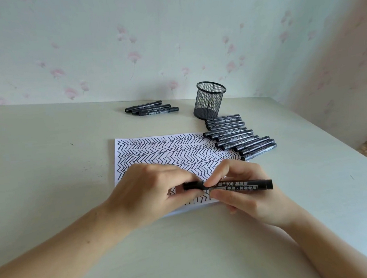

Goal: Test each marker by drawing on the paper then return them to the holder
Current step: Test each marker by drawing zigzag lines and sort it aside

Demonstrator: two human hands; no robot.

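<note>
Both hands pinching black marker (236,186) level between them, left hand (147,192), right hand (248,188), above paper (157,149)

Paper (157,154) mid-table, holder (210,99) behind its right corner, marker row (239,136) between, three markers (151,108) behind-left

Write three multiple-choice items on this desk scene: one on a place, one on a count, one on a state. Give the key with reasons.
1. Where does the mesh holder stand?
A. on the paper
B. behind the long row of markers
C. at the desk's left edge

2. How many markers lie in the small far group?
A. three
B. six
C. one

3. How is the held marker handled?
A. left hand alone
B. right hand alone
C. both hands

Key: B, the holder stands just beyond the row; A, three lie together; C, the left hand and right hand both grip it over the paper.
</note>
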